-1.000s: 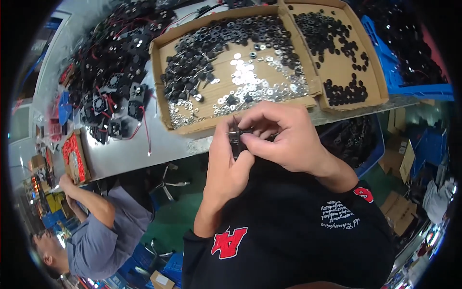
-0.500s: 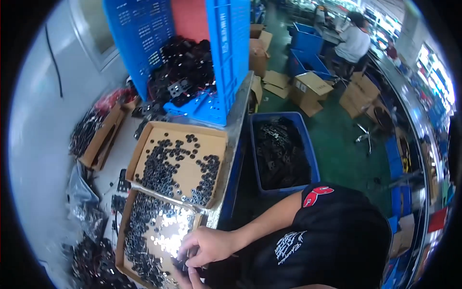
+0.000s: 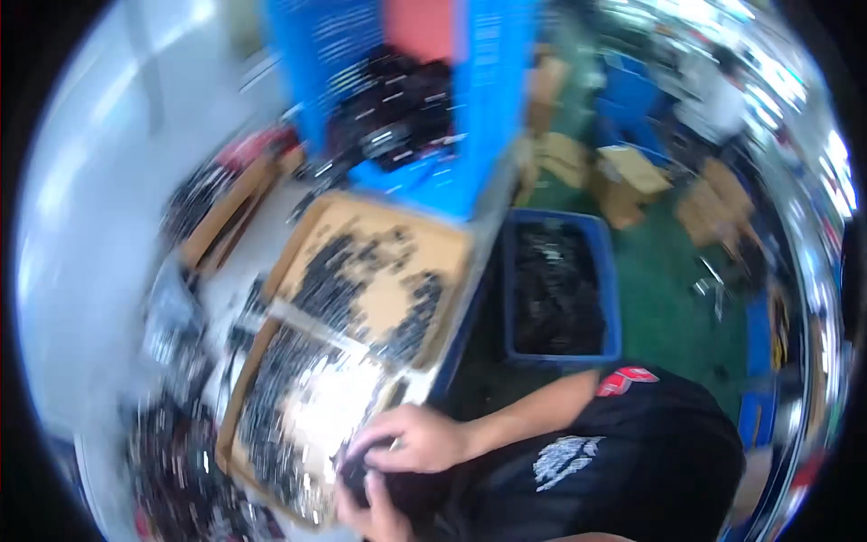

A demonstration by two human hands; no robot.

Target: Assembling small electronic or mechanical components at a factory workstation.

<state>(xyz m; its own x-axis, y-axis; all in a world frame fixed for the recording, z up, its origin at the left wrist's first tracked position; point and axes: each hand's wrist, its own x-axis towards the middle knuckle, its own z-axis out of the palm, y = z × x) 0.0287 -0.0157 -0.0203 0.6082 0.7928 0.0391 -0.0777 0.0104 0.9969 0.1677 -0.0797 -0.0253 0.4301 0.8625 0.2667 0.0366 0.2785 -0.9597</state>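
Note:
My right hand point(image 3: 411, 440) reaches in from the right, its thumb and fingers closed on a small black part point(image 3: 355, 468). Below it, at the lower edge, my left hand point(image 3: 377, 518) is closed around the same part from the other side, thumb raised. Motion blur and the fingers hide the part's exact shape. Both hands are over the right-hand edge of the near cardboard tray point(image 3: 237, 417), which holds many small dark pieces and shines brightly in the middle. Behind it lies a second cardboard tray point(image 3: 384, 312) with small dark round pieces.
A blue crate point(image 3: 497, 108) of black parts lies on its side behind the trays. At left are a clear plastic bag point(image 3: 172, 312) and a dark heap point(image 3: 185, 470). A blue bin point(image 3: 612, 289) and a cardboard box point(image 3: 625, 185) stand on the floor; a person point(image 3: 713, 104) sits beyond.
The whole view has swung and blurred, so the trays, crate and bin appear further right. My hands stay together on the black part, with the left thumb showing more.

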